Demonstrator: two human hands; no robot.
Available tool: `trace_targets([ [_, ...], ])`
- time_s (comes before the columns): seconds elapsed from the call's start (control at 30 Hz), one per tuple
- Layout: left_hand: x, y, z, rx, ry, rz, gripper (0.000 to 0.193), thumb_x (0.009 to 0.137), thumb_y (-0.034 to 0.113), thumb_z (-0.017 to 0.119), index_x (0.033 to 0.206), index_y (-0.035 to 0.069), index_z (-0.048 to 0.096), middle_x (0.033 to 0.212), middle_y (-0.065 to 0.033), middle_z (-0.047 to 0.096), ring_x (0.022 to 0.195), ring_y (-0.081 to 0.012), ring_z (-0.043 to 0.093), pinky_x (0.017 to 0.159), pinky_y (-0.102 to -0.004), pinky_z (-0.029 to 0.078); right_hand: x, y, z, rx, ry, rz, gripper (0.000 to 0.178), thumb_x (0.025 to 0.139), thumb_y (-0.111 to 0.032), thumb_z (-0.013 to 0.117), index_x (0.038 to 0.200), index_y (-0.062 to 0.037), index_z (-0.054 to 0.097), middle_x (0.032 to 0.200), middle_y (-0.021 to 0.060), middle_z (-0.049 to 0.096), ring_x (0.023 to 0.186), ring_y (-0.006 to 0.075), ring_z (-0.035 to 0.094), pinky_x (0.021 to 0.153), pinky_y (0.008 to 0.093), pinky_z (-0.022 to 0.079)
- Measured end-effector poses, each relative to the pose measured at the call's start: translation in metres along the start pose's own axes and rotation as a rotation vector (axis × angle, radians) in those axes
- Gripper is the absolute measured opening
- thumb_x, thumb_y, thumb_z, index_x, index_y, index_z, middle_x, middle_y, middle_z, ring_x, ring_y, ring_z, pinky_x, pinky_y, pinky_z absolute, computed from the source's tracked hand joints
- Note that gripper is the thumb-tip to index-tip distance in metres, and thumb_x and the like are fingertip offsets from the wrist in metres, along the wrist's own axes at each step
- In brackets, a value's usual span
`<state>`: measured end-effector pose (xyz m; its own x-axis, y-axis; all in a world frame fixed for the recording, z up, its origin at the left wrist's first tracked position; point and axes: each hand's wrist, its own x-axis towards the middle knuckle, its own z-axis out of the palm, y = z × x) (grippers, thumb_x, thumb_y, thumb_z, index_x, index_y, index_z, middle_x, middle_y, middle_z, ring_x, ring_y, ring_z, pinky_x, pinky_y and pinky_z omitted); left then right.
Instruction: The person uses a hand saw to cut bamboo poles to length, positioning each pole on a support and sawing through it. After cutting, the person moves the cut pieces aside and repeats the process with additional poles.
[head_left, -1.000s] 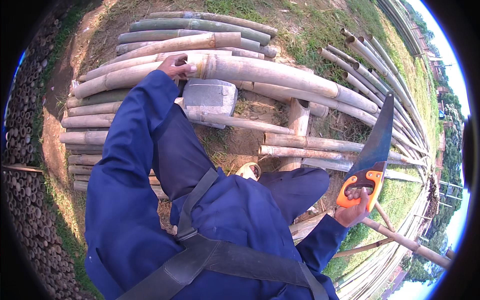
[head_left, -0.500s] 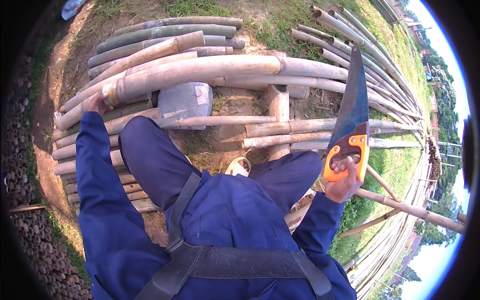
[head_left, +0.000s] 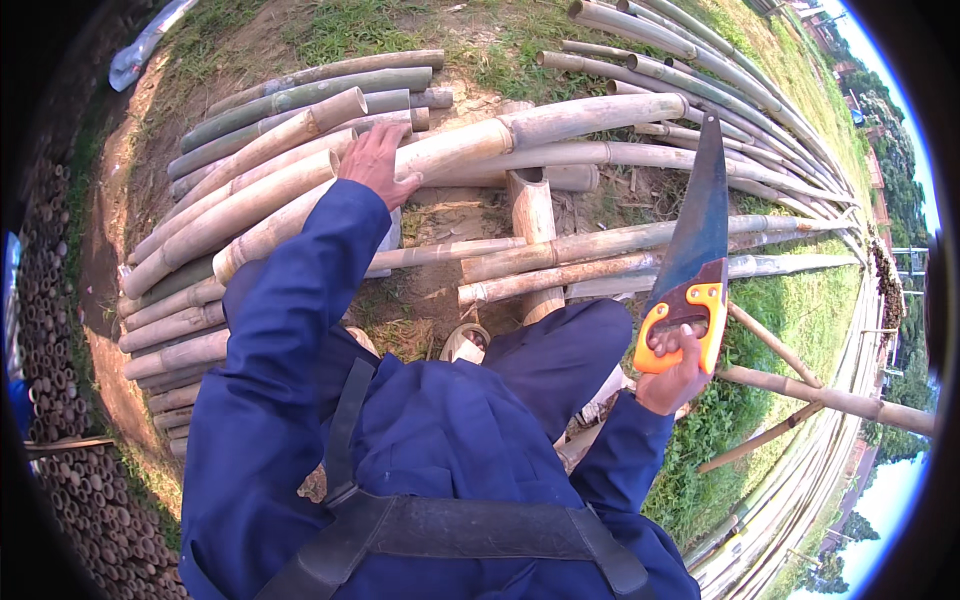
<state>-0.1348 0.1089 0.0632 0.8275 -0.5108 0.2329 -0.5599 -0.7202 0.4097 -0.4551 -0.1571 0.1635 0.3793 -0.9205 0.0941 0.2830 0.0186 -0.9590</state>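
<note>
My left hand [head_left: 374, 165] lies spread on the bamboo pole [head_left: 455, 147], right hand [head_left: 675, 378] gripping the saw [head_left: 696, 225]. The pole's likely stiff; hold mid-length.

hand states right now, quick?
Left hand: open, fingers spread, laid on a bamboo pole.
Right hand: closed around the handle of a saw, blade up.

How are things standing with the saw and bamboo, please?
Right hand gripping orange-handled handsaw. Left hand laid on bamboo pole. Left sleeve hiding part of that pole.
</note>
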Motion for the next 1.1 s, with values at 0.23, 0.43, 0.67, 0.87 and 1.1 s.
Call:
trace_targets([
  [0.23, 0.092, 0.033, 0.068, 0.295, -0.357, -0.105, 0.104, 0.066, 0.056, 0.086, 0.144, 0.001, 0.046, 0.149, -0.0198, 0.048, 0.141, -0.0355, 0.042, 0.119, -0.0468, 0.032, 0.005, -0.006, -0.052, -0.064, 0.078, -0.037, 0.007, 0.089, -0.004, 0.057, 0.091, -0.0076, 0.052, 0.065, 0.0005, 0.044, 0.054, 0.0117, 0.044, 0.056, 0.0283, 0.043],
  [0.43, 0.116, 0.05, 0.102, 0.302, -0.536, -0.149, 0.1, 0.063, 0.056, 0.087, 0.136, -0.003, 0.05, 0.139, -0.0232, 0.057, 0.132, -0.0369, 0.053, 0.115, -0.0462, 0.036, 0.005, -0.008, -0.074, -0.074, 0.263, -0.072, 0.007, 0.086, 0.0, 0.057, 0.091, -0.0039, 0.055, 0.063, 0.0023, 0.046, 0.052, 0.0109, 0.045, 0.052, 0.0261, 0.041],
  [0.67, 0.108, 0.034, 0.124, 0.304, -0.399, -0.071, 0.084, 0.068, 0.046, 0.086, 0.132, 0.003, 0.052, 0.126, -0.0163, 0.066, 0.123, -0.0315, 0.061, 0.109, -0.0449, 0.041, 0.008, -0.006, -0.086, -0.047, 0.26, -0.066, 0.007, 0.087, 0.0, 0.058, 0.091, -0.0045, 0.055, 0.062, 0.0021, 0.046, 0.052, 0.0111, 0.046, 0.053, 0.0265, 0.042],
  [0.87, 0.065, 0.009, 0.093, 0.268, -0.32, 0.037, 0.082, 0.064, 0.039, 0.087, 0.132, 0.006, 0.054, 0.122, -0.0162, 0.065, 0.119, -0.033, 0.061, 0.104, -0.0436, 0.045, 0.009, 0.001, -0.087, -0.069, 0.233, -0.046, 0.006, 0.088, -0.001, 0.057, 0.091, -0.0052, 0.055, 0.063, 0.0013, 0.045, 0.054, 0.0112, 0.045, 0.055, 0.0275, 0.042],
  [1.1, -0.009, -0.038, 0.088, 0.24, -0.326, 0.085, 0.085, 0.061, 0.032, 0.088, 0.134, 0.009, 0.053, 0.123, -0.0144, 0.063, 0.12, -0.0338, 0.059, 0.106, -0.0449, 0.043, 0.01, 0.007, -0.065, -0.067, 0.154, -0.014, 0.008, 0.092, -0.005, 0.058, 0.089, -0.0082, 0.05, 0.065, -0.0017, 0.041, 0.056, 0.0099, 0.042, 0.058, 0.0269, 0.041],
])
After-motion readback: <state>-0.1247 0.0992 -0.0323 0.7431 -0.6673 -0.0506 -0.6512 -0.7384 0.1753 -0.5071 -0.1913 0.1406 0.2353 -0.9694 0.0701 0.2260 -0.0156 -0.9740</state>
